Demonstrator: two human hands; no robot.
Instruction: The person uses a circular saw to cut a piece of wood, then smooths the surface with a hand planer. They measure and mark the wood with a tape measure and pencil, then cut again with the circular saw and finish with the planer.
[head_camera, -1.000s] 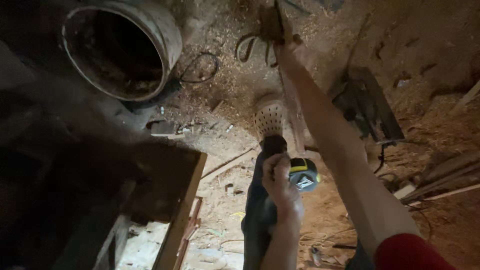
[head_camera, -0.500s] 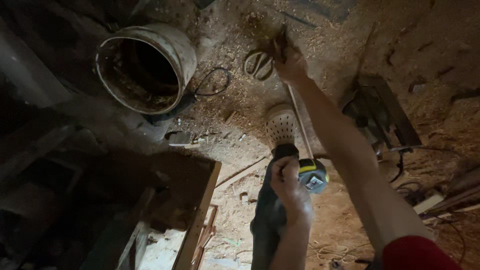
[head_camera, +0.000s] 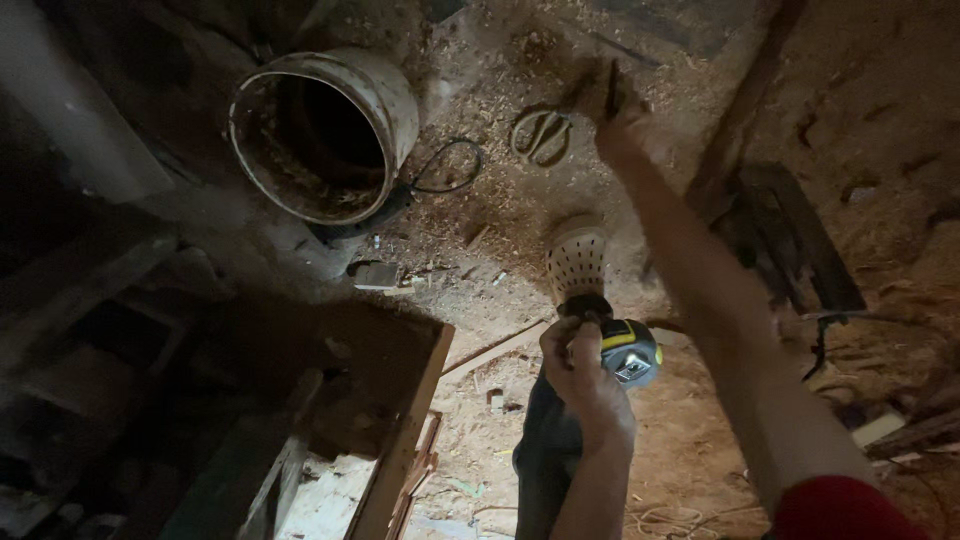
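My left hand (head_camera: 580, 375) is closed around a yellow and black tape measure (head_camera: 630, 352), held low over my dark trouser leg. My right hand (head_camera: 615, 115) is stretched far out at the end of a bare arm with a red sleeve, gripping a thin dark object (head_camera: 612, 78) above the sawdust-covered floor. I cannot tell what that object is. A white perforated clog (head_camera: 578, 258) on my foot shows just beyond the tape measure.
A dirty white bucket (head_camera: 395, 95) lies on its side at the upper left, a black cable loop (head_camera: 445, 165) beside it. A looped metal piece (head_camera: 540, 135) lies near my right hand. A wooden frame (head_camera: 405, 430) sits lower left; dark boards (head_camera: 790, 240) on the right.
The view has swung left, so the bucket sits nearer the middle. My right arm stays stretched out and has shifted slightly right. My left hand keeps hold of the tape measure.
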